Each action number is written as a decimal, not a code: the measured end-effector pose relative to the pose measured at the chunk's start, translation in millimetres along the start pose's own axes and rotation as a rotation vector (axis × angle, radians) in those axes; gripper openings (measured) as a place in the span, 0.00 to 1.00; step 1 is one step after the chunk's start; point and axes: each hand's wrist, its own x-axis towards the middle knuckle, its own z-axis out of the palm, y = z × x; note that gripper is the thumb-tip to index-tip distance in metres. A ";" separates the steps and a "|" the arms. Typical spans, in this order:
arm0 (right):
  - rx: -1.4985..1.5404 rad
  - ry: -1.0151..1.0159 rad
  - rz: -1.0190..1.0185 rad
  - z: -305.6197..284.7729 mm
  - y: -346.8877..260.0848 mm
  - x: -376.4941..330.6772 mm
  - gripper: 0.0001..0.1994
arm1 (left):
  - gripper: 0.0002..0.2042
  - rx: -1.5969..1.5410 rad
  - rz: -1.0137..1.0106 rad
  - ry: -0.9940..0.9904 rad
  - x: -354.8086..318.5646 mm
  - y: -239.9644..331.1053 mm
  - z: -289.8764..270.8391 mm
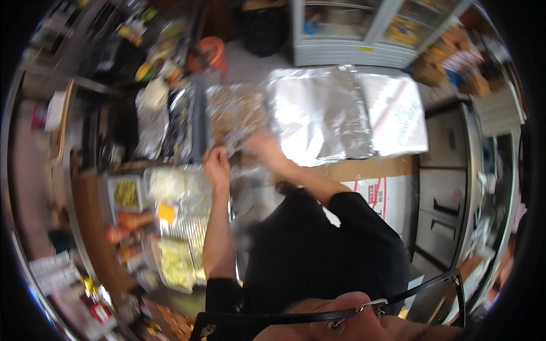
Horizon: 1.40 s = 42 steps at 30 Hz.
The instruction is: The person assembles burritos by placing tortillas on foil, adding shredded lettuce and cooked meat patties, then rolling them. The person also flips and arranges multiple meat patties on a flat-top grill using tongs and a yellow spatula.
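Note:
A clear plastic package with brown, patty-like pieces (236, 111) lies in front of me, left of centre. By its near left edge is my left hand (216, 165), its fingers curled together; what they hold, if anything, is hidden. My right hand (263, 146) is over the package's near right corner, smeared by motion, so its fingers do not show clearly. Just right of the package lies a broad sheet of aluminium foil (321, 116). Beyond the foil, to the right, is a white box (398, 116) with a shiny wrapped top.
At my left stand a tub of green pickle slices (126, 194), chopped white food (166, 184), orange cheese slices (166, 212) and a tub of shredded lettuce (176, 265). An orange bucket (209, 55) and a glass-door fridge (355, 54) stand farther off. Steel drawers (441, 196) are on the right.

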 end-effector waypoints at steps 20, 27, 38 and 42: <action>-0.126 -0.374 -0.107 -1.6 -43.8 49.6 0.28 | 0.07 0.088 -0.358 0.321 -21.6 -22.7 -5.0; -0.102 -0.543 -0.254 29.9 -27.1 75.9 0.23 | 0.20 0.150 -0.395 0.299 -36.2 4.3 -14.7; 0.117 -0.585 -0.142 16.7 -21.7 87.2 0.14 | 0.37 -0.156 -0.643 0.112 -41.9 -16.0 5.8; 0.380 -0.317 -0.077 35.4 13.5 68.5 0.12 | 0.36 -0.147 -0.477 0.141 -46.1 -17.4 -3.0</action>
